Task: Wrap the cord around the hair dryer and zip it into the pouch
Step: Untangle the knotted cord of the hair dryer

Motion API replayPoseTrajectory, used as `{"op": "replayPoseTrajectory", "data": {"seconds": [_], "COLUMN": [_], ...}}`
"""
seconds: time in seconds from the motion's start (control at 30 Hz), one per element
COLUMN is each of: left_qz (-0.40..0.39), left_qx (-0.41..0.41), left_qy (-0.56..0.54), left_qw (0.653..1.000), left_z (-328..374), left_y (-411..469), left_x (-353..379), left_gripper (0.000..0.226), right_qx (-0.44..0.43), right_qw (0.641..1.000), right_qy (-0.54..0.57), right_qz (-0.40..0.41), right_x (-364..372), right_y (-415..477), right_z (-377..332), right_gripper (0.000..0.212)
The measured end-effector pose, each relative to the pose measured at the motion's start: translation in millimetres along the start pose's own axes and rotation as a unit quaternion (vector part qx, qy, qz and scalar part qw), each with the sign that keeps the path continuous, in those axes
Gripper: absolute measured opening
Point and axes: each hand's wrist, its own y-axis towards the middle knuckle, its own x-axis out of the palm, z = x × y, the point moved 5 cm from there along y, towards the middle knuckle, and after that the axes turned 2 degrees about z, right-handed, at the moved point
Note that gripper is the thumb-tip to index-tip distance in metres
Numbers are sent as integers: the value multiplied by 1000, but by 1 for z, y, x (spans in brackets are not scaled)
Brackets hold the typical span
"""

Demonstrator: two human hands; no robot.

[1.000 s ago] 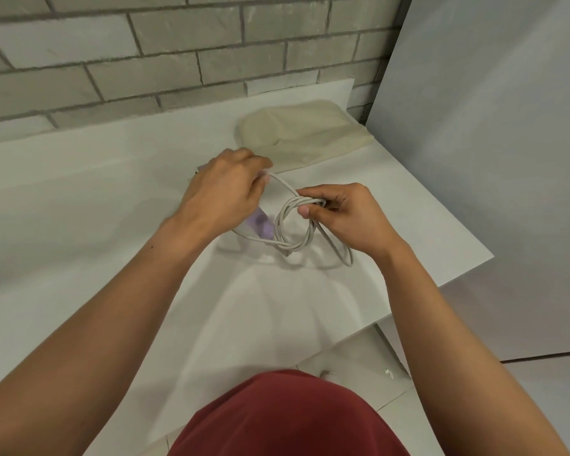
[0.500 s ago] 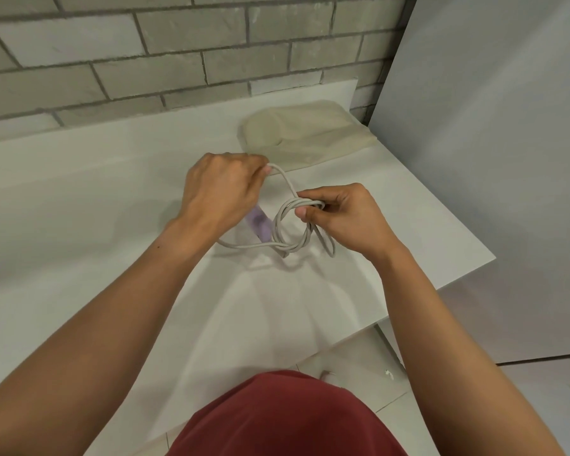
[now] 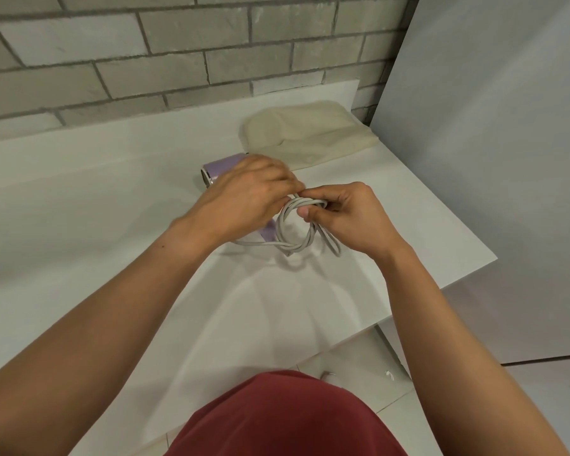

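Observation:
A lilac hair dryer (image 3: 218, 168) lies on the white table (image 3: 89, 205), its silver nozzle end showing left of my left hand (image 3: 244, 199); part of its handle peeks out below that hand. The grey cord (image 3: 293, 238) is gathered into a round coil of several loops. My right hand (image 3: 346, 215) pinches the top of the coil between thumb and fingers. My left hand covers the dryer's middle and its fingertips hold a strand of cord at the coil's top, touching my right hand. The beige pouch (image 3: 306, 133) lies flat behind, near the wall.
A grey brick wall (image 3: 145, 54) runs behind the table. A pale panel (image 3: 491, 126) stands at the right. The table's right edge and front corner drop to a tiled floor (image 3: 359, 366). My red garment fills the bottom of the view.
My left hand moved right, bringing its strand to the top of the coil beside my right hand. The dryer's nozzle end came into view at the left. The coil is tighter.

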Motion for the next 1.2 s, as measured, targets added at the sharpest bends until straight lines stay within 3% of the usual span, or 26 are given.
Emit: {"op": "replayPoseTrajectory", "data": {"seconds": [0.17,0.4,0.53,0.63,0.73,0.8,0.87,1.2], "left_qz": [41,157,141,96,56,25,26,143], "left_qx": [-51,-219,-252,-231,-113,-33,-6,-188], "left_qy": [34,5,-5,-7,0,24,46,54], "left_qw": [997,963,957,968,992,999,999,970], "left_z": [-4,-28,-31,-39,-26,-11,-3,-18], "left_y": [0,-12,-15,-12,-4,0,0,-15], "left_x": [1,-23,-19,-11,-8,-3,2,-1], "left_gripper": [40,28,28,33,49,45,41,30], "right_qx": [19,39,31,22,26,25,14,20], "right_qw": [999,998,998,999,999,999,999,997], "right_qy": [24,39,53,43,34,29,31,74], "right_qz": [42,35,26,10,5,11,15,32], "right_x": [-7,-5,-1,1,0,-2,-4,-7], "right_y": [0,-2,-1,1,2,3,3,-1], "right_z": [2,6,1,2,5,5,2,2], "right_gripper": [24,24,22,21,23,25,25,24]}}
